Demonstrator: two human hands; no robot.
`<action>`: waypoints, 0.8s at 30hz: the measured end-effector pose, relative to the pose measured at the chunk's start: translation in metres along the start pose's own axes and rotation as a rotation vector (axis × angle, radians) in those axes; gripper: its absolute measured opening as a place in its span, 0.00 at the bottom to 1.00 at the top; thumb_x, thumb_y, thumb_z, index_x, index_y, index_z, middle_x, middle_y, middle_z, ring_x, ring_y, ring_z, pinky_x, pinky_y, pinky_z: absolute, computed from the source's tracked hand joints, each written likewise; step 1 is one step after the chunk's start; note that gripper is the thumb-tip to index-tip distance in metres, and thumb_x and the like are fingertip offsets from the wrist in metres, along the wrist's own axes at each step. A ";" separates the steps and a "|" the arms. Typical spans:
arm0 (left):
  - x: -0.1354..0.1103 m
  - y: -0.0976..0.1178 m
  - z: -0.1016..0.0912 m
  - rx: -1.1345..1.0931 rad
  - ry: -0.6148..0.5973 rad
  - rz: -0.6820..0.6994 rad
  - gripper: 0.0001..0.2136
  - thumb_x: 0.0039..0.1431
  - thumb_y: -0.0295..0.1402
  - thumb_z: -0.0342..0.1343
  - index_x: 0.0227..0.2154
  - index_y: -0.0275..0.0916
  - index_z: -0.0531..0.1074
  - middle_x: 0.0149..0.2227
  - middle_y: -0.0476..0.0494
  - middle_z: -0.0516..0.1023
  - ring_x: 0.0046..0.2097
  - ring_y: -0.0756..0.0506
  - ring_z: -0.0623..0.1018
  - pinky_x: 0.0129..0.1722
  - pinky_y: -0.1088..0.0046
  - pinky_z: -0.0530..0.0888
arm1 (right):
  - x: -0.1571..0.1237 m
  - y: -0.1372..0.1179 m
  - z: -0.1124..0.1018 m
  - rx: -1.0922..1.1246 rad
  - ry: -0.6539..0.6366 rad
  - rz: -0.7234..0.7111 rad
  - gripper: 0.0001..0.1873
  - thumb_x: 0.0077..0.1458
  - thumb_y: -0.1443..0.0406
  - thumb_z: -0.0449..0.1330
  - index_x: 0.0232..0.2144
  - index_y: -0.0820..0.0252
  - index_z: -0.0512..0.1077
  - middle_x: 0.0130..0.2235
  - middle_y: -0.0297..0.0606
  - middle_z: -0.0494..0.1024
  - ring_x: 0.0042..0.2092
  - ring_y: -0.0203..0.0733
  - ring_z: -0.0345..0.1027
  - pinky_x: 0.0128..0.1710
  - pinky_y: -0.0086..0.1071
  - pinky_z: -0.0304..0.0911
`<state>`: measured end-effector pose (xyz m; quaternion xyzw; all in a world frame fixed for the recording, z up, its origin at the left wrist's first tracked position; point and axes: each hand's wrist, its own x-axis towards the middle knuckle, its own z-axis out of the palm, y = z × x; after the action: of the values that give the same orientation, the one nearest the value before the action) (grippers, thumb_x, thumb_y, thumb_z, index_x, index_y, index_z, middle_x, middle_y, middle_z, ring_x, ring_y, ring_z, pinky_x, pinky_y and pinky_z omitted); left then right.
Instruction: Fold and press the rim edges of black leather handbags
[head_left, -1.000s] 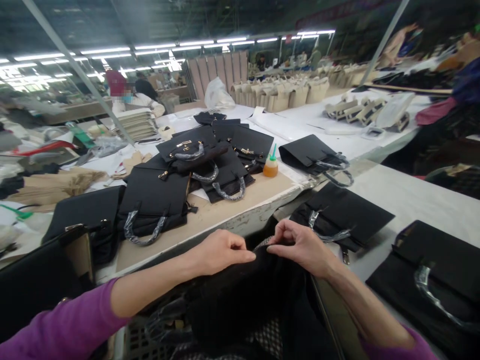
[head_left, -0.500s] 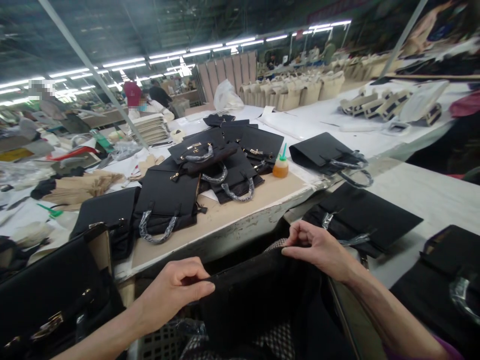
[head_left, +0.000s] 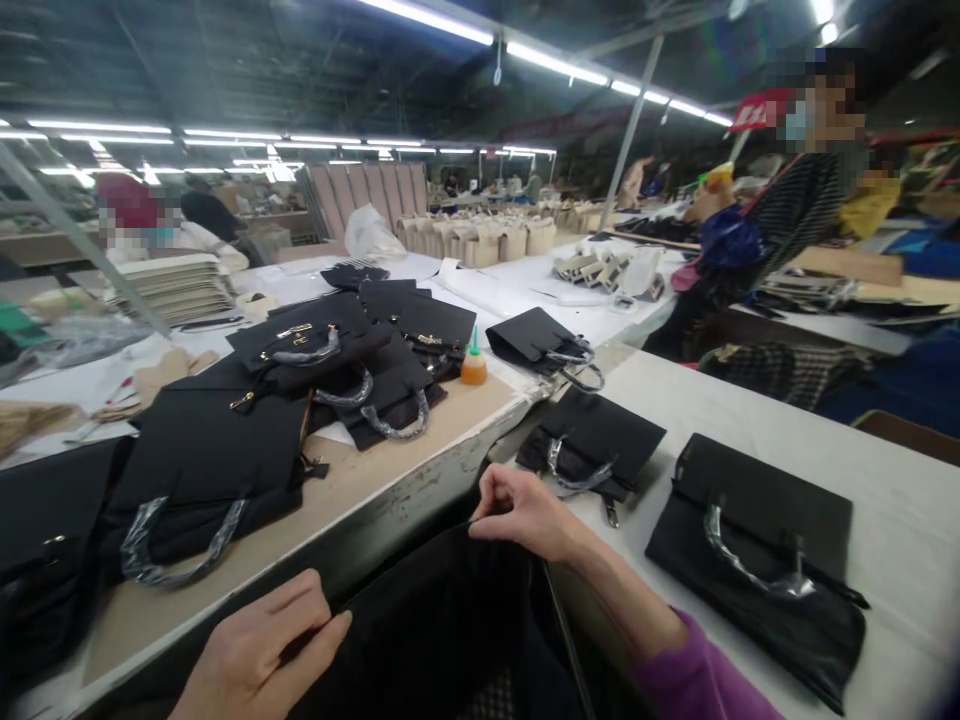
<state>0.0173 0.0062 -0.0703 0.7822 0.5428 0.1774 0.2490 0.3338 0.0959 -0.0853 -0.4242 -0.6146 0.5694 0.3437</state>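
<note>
Below the table (head_left: 375, 455) edge, a black fabric piece (head_left: 442, 620) stretches between my hands, its lower part cut off and too dark to read. My left hand (head_left: 262, 655) pinches the near corner between thumb and long fingers. My right hand (head_left: 517, 510) is curled tight on the far corner.
</note>
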 end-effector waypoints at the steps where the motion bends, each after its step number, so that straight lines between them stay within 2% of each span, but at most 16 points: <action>1: 0.004 0.001 -0.005 0.053 -0.026 0.011 0.18 0.64 0.42 0.50 0.20 0.42 0.69 0.25 0.49 0.69 0.28 0.47 0.71 0.31 0.73 0.65 | 0.001 0.000 0.002 0.001 0.008 -0.005 0.16 0.42 0.68 0.70 0.27 0.58 0.64 0.29 0.31 0.80 0.30 0.36 0.72 0.30 0.27 0.61; 3: 0.016 0.013 -0.017 0.112 -0.073 -0.018 0.15 0.62 0.43 0.52 0.23 0.43 0.73 0.28 0.48 0.74 0.31 0.46 0.74 0.32 0.73 0.66 | 0.003 -0.001 0.005 0.004 0.015 -0.007 0.16 0.41 0.68 0.70 0.27 0.58 0.64 0.28 0.31 0.80 0.29 0.36 0.71 0.29 0.27 0.60; 5: 0.035 0.033 -0.025 0.100 -0.129 -0.066 0.08 0.58 0.43 0.57 0.32 0.46 0.77 0.35 0.48 0.78 0.35 0.44 0.77 0.35 0.73 0.67 | 0.005 -0.004 0.008 0.000 0.017 -0.006 0.17 0.40 0.69 0.70 0.26 0.58 0.63 0.28 0.30 0.80 0.28 0.35 0.70 0.28 0.26 0.60; 7: 0.061 0.054 -0.023 0.014 -0.213 -0.056 0.11 0.56 0.42 0.60 0.40 0.47 0.77 0.39 0.48 0.80 0.39 0.42 0.78 0.38 0.72 0.67 | 0.007 -0.005 0.011 -0.009 0.014 -0.007 0.17 0.40 0.70 0.69 0.26 0.58 0.63 0.27 0.30 0.80 0.28 0.35 0.70 0.28 0.26 0.59; 9: 0.091 0.068 -0.009 -0.084 -0.290 0.040 0.15 0.55 0.43 0.61 0.44 0.45 0.77 0.42 0.46 0.81 0.43 0.40 0.77 0.41 0.71 0.67 | 0.008 -0.005 0.012 -0.013 0.005 -0.002 0.16 0.40 0.70 0.69 0.25 0.58 0.63 0.27 0.29 0.79 0.29 0.36 0.70 0.28 0.26 0.60; 10: 0.106 0.071 0.001 -0.111 -0.308 0.078 0.14 0.54 0.43 0.61 0.41 0.43 0.77 0.39 0.46 0.81 0.41 0.40 0.77 0.39 0.70 0.67 | 0.009 -0.005 0.012 -0.015 0.008 0.002 0.17 0.39 0.70 0.69 0.25 0.58 0.63 0.26 0.28 0.78 0.28 0.36 0.70 0.27 0.26 0.60; 12: 0.131 0.073 0.024 -0.190 -0.311 0.072 0.12 0.49 0.41 0.65 0.34 0.39 0.76 0.33 0.47 0.79 0.36 0.42 0.75 0.34 0.71 0.66 | 0.009 -0.006 0.008 -0.024 0.032 0.014 0.17 0.39 0.71 0.69 0.24 0.57 0.62 0.24 0.27 0.76 0.27 0.36 0.69 0.25 0.26 0.58; 15: 0.152 0.069 0.050 -0.240 -0.322 0.080 0.13 0.46 0.38 0.66 0.32 0.38 0.73 0.30 0.50 0.77 0.34 0.44 0.74 0.31 0.73 0.65 | -0.002 -0.013 -0.005 -0.064 0.062 0.031 0.14 0.42 0.70 0.68 0.26 0.57 0.65 0.26 0.28 0.78 0.30 0.38 0.71 0.28 0.28 0.61; 17: 0.156 0.066 0.056 -0.267 -0.327 0.099 0.11 0.48 0.36 0.64 0.35 0.38 0.74 0.30 0.51 0.77 0.33 0.45 0.74 0.31 0.73 0.65 | -0.019 -0.022 -0.016 -0.124 0.046 0.018 0.09 0.51 0.66 0.66 0.35 0.57 0.70 0.35 0.33 0.81 0.39 0.42 0.75 0.40 0.34 0.67; 19: 0.157 0.064 0.054 -0.289 -0.362 0.103 0.11 0.51 0.33 0.60 0.38 0.39 0.75 0.31 0.51 0.78 0.34 0.45 0.74 0.33 0.73 0.66 | -0.046 -0.029 -0.023 -0.193 0.092 -0.007 0.15 0.60 0.60 0.59 0.49 0.54 0.69 0.49 0.40 0.79 0.51 0.47 0.72 0.53 0.41 0.64; 20: 0.158 0.063 0.053 -0.295 -0.393 0.102 0.11 0.51 0.32 0.59 0.39 0.39 0.76 0.32 0.50 0.78 0.35 0.45 0.75 0.35 0.73 0.67 | -0.062 -0.031 -0.025 -0.223 0.171 -0.019 0.20 0.61 0.58 0.58 0.54 0.53 0.67 0.55 0.42 0.75 0.56 0.49 0.68 0.57 0.43 0.62; 22: 0.159 0.062 0.049 -0.297 -0.465 0.114 0.11 0.53 0.31 0.56 0.38 0.39 0.78 0.34 0.48 0.79 0.38 0.44 0.76 0.38 0.72 0.68 | -0.096 -0.028 -0.021 -0.278 0.301 0.008 0.27 0.60 0.54 0.59 0.60 0.49 0.63 0.63 0.44 0.66 0.62 0.55 0.61 0.59 0.47 0.60; 24: 0.162 0.064 0.047 -0.304 -0.514 0.148 0.09 0.54 0.32 0.54 0.35 0.38 0.79 0.36 0.48 0.77 0.39 0.44 0.76 0.40 0.72 0.68 | -0.129 -0.016 -0.008 -0.293 0.296 0.019 0.35 0.53 0.52 0.66 0.61 0.44 0.63 0.63 0.43 0.66 0.63 0.61 0.60 0.58 0.48 0.64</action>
<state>0.1483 0.1308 -0.0701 0.7927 0.3710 0.0707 0.4786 0.3910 -0.0188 -0.0603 -0.5544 -0.6296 0.4084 0.3597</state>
